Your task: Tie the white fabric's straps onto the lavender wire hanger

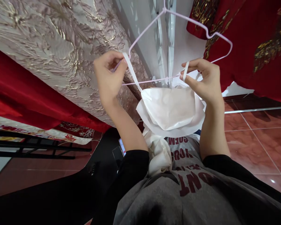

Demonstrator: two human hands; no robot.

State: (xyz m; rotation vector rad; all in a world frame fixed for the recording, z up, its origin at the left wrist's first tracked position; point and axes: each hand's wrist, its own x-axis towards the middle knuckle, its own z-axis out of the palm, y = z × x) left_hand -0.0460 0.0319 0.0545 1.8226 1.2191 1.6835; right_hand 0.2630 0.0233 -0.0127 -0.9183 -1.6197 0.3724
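Note:
A light pink hanger is up in front of me, its bottom bar running behind my hands. My left hand is closed at the hanger's left corner, pinching a narrow white strap. That strap leads down to a white cloth garment with a layered lower edge, hanging below the bar. On the other side, my right hand has its thumb and fingers closed round a second white strap, close to the bar. More pale cloth bunches below the garment, against my shirt.
Pale gold-embroidered fabric hangs at the left, with red cloth beneath it. Red garments with gold decoration hang at the right. A black surface with a phone lies at the lower left, near a black rack.

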